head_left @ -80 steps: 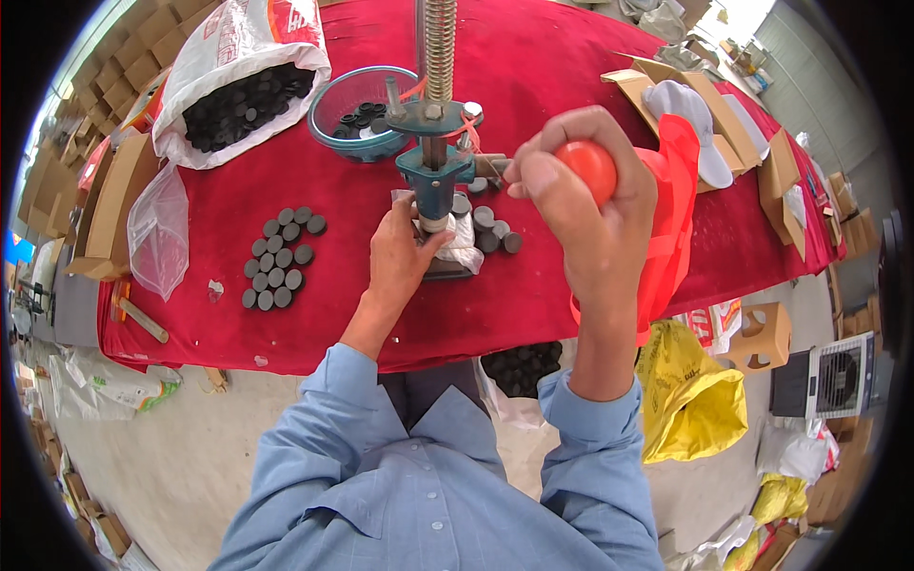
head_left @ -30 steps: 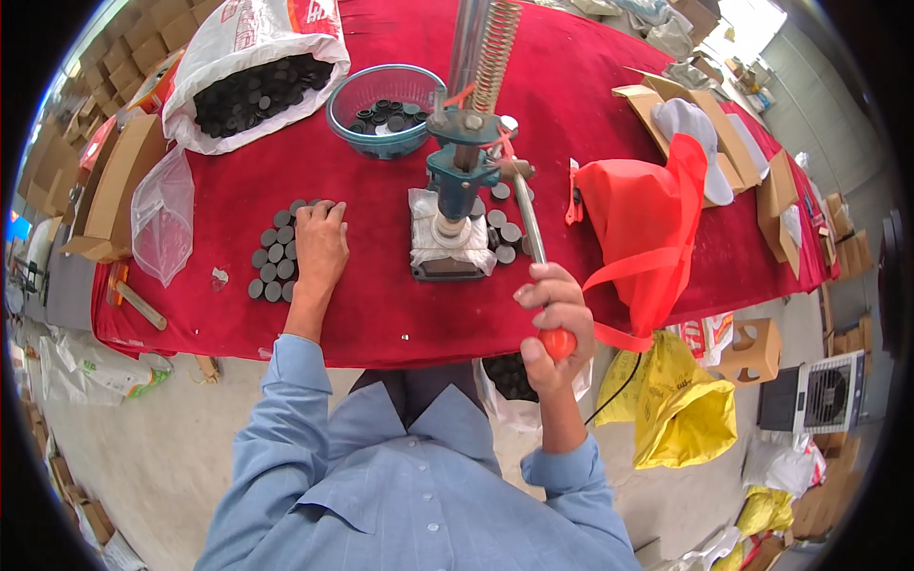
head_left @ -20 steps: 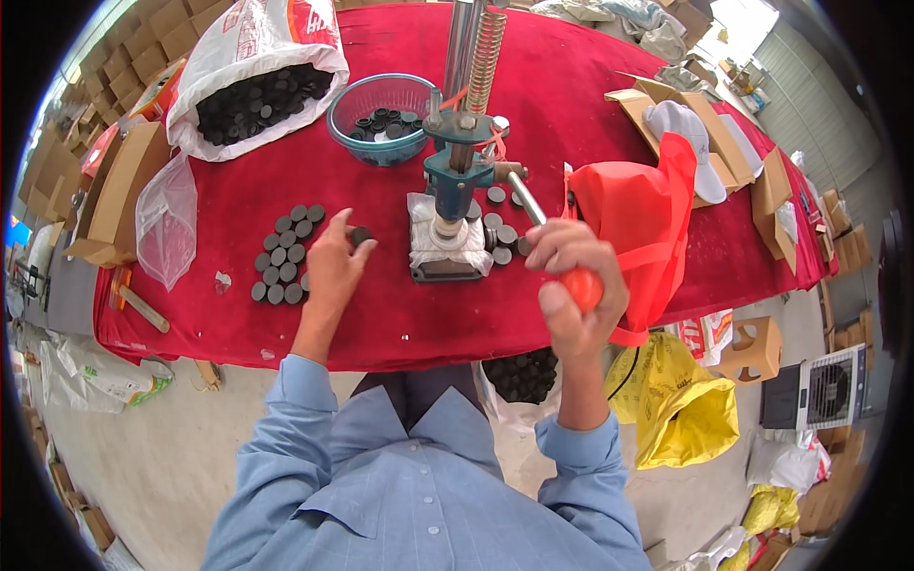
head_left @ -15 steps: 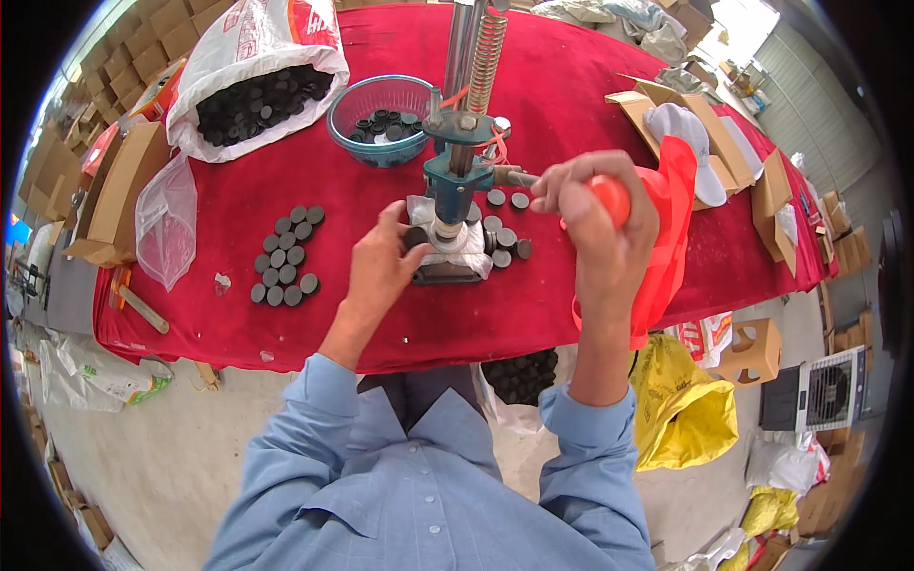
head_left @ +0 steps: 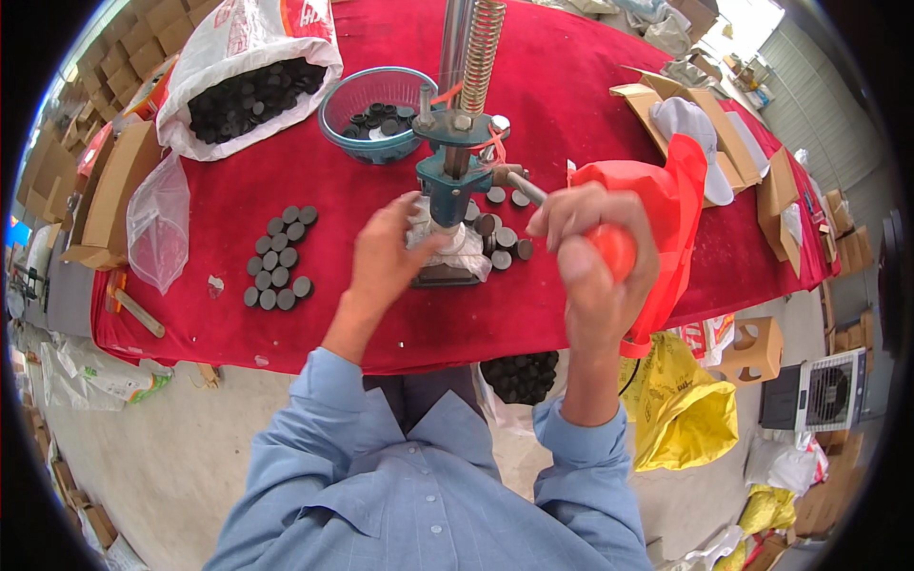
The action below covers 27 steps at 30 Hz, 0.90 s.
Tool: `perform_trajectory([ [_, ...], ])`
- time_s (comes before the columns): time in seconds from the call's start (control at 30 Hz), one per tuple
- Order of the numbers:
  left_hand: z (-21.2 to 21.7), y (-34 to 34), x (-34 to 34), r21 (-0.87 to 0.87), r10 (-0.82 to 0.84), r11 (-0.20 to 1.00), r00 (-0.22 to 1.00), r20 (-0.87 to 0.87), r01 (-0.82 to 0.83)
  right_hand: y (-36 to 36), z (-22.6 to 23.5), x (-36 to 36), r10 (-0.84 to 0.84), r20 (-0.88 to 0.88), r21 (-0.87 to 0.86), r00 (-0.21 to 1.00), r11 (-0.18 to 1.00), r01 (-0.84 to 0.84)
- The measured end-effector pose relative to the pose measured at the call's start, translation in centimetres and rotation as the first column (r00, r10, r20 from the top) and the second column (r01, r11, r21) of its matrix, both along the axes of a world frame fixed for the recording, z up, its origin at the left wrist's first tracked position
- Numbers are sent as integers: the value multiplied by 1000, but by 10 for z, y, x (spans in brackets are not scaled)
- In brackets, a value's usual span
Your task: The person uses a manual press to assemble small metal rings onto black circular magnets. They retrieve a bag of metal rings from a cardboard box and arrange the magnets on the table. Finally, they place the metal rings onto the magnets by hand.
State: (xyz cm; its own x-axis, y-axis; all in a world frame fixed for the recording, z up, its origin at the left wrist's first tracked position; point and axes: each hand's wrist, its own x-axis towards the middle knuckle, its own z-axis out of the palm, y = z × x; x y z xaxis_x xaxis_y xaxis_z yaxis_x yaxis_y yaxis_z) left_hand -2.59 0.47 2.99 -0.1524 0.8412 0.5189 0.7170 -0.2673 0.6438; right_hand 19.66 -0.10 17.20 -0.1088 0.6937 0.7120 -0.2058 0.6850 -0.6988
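Wrapping the orange knob (head_left: 609, 249) of the lever, the right hand (head_left: 595, 262) is closed firmly round it, the grip clamped on the ball at the lever's free end, to the right of the teal hand press (head_left: 449, 181). The lever is judged stiff and heavy to swing, so the knob is the place for a full-palm hold. The left hand (head_left: 386, 257) is laid at the foot of the press, fingertips pinched at the white seat under the ram; whether a disc is held there cannot be told. Dark discs (head_left: 278, 257), judged small, hard and light, are best taken edgewise between two fingertips; they are laid in rows left of the press on the red worktop (head_left: 286, 133). Behind the press a blue bowl (head_left: 335, 100) of discs is set.
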Motion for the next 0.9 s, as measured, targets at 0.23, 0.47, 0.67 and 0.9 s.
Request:
perform_trajectory([
  [0.23, -27, 2, -126, 2, 384, 886, 732, -562, -463, -43, -93, 14, 35, 5, 159, 999, 987, -35],
  [0.47, -40, -2, -147, -119, 289, 899, 775, -562, -422, -44, -95, 10, -6, 14, 122, 1000, 993, 4],
  [0.67, -39, -16, -126, -52, 220, 967, 918, -329, -250, -49, -98, 7, -25, -20, 83, 999, 996, 27],
  [0.9, -14, -30, -44, -99, 22, 995, 996, 85, -13, -50, -88, 14, -40, 36, 92, 999, 995, 36],
])
